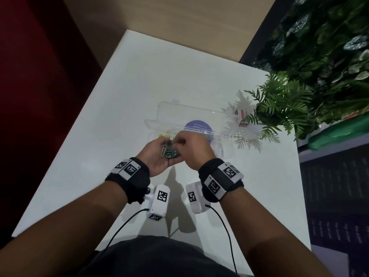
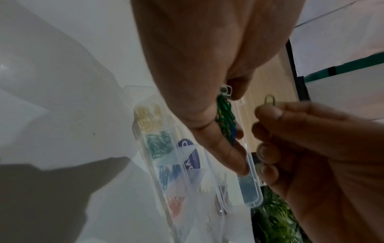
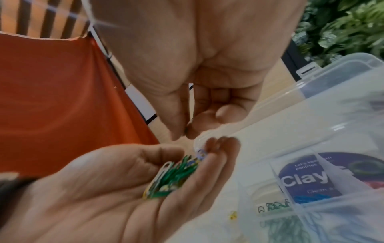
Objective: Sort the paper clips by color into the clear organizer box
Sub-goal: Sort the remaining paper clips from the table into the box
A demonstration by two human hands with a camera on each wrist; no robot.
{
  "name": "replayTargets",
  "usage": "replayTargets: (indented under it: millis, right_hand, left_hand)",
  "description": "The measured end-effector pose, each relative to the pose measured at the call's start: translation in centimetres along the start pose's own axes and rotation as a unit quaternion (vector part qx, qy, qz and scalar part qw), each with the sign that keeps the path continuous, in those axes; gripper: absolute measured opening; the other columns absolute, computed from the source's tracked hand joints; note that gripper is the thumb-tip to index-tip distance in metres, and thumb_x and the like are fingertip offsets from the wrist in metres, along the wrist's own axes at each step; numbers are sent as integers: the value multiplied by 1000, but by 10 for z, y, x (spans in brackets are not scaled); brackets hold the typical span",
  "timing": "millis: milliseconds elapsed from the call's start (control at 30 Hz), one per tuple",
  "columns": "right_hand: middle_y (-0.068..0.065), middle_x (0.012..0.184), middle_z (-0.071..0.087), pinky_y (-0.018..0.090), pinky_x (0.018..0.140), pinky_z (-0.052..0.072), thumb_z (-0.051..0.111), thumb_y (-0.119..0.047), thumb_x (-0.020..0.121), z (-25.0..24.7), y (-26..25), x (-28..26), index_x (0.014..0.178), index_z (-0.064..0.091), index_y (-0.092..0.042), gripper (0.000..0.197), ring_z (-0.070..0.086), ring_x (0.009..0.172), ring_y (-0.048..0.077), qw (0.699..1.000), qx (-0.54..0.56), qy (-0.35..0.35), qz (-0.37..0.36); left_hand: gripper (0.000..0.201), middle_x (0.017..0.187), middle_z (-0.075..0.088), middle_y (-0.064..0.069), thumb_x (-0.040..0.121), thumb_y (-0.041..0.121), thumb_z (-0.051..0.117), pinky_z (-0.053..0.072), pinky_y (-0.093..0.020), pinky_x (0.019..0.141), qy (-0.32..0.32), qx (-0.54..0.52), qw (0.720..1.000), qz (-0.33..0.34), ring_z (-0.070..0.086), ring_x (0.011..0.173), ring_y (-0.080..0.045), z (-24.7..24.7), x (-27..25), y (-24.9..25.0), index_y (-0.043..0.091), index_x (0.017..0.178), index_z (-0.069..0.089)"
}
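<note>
On the table (image 1: 139,80), the organizer box (image 1: 191,118) lies beyond both hands. The left hand (image 1: 159,154), left of the right hand (image 1: 194,150), cups paper clips (image 1: 169,151). A plant (image 1: 279,104) stands right of the box.

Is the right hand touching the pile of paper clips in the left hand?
Apart. In the left wrist view the right hand, pinching one olive-green wire clip, shows a gap of background between it and the mostly green paper clip pile in the left hand.

White table (image 1: 139,92); fern (image 1: 279,104) (far-right corner); small box (image 1: 242,115) beside.
</note>
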State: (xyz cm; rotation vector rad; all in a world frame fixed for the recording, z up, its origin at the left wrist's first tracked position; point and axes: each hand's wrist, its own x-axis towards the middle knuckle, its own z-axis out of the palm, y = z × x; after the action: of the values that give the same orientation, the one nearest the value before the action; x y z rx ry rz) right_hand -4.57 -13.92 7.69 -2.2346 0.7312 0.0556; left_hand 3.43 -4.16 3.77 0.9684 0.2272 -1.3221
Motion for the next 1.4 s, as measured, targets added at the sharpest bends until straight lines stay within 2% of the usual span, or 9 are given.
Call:
replayTargets:
  millis: [100, 300, 433, 600, 800, 867, 1067, 1267, 1400]
  right_hand:
    - [-5, 75, 58, 15, 57, 42, 65, -15, 85, -7, 15, 21, 89, 64, -16, 4, 55, 66, 9, 998, 27, 39, 43]
    - [-3, 78, 61, 24, 69, 40, 63, -21, 86, 6, 45, 60, 76, 59, -22, 11, 56, 78, 17, 992, -32, 6, 123]
    - [4, 101, 70, 21, 74, 38, 62, -22, 88, 18, 45, 64, 99, 69, -15, 14, 62, 93, 20, 990, -43, -16, 134]
    - [1, 98, 68, 21, 72, 40, 64, -24, 86, 10, 9, 46, 104, 68, -15, 20, 61, 89, 17, 999, -40, -3, 5]
    - [4, 88, 54, 31, 65, 40, 61, -16, 81, 28, -15, 30, 102, 65, -13, 22, 53, 81, 21, 981, -156, -91, -70]
    - [6, 93, 54, 33, 69, 45, 56, -14, 84, 31, -13, 29, 110, 63, -14, 27, 55, 85, 23, 977, -181, -83, -77]
    - [10, 94, 60, 38, 78, 49, 49, -9, 87, 28, -10, 29, 107, 67, -15, 28, 58, 89, 26, 982, -156, -76, -69]
    - [-1, 71, 66, 27, 63, 51, 65, -9, 80, 3, 0, 29, 75, 65, -14, 7, 61, 65, 13, 995, 97, -12, 22]
    - [4, 70, 65, 37, 64, 53, 70, -15, 76, 4, 6, 29, 62, 50, -21, 25, 61, 65, 19, 994, 105, -13, 19]
  left_hand:
    - [33, 91, 65, -23, 99, 20, 34, 58, -42, 79, 18, -22, 1000, -6, 69, 80, -35, -8, 2, 6, -5, 103, 57]
    - [40, 84, 69, -23, 101, 24, 32, 58, -40, 74, 68, -46, 997, -6, 71, 78, -36, -29, 3, 10, -6, 99, 59]
    - [45, 91, 68, -25, 102, 27, 30, 57, -42, 79, 80, -51, 995, -10, 69, 87, -39, -36, 5, 11, -7, 104, 60]
    - [53, 99, 66, -24, 102, 34, 27, 56, -42, 84, 61, -58, 996, -19, 67, 91, -36, -34, 8, 15, -7, 115, 57]
    - [54, 60, 58, -7, 102, 43, 21, 49, -22, 48, 36, -55, 998, -21, 53, 46, -16, -18, 8, 16, 4, 94, 57]
    - [55, 55, 57, -4, 102, 44, 22, 46, -20, 46, 40, -50, 998, -14, 45, 46, -13, -16, 9, 16, 4, 97, 59]
    - [61, 76, 62, -10, 102, 46, 22, 56, -28, 61, 6, -51, 998, -22, 56, 66, -19, -21, 11, 17, -1, 104, 61]
    - [63, 110, 61, -24, 102, 43, 25, 55, -42, 86, -4, -56, 998, -16, 66, 89, -30, -19, 12, 18, -10, 125, 50]
    - [62, 103, 67, -24, 102, 43, 24, 55, -41, 87, -20, -59, 998, -20, 70, 85, -29, -19, 12, 18, -7, 108, 60]
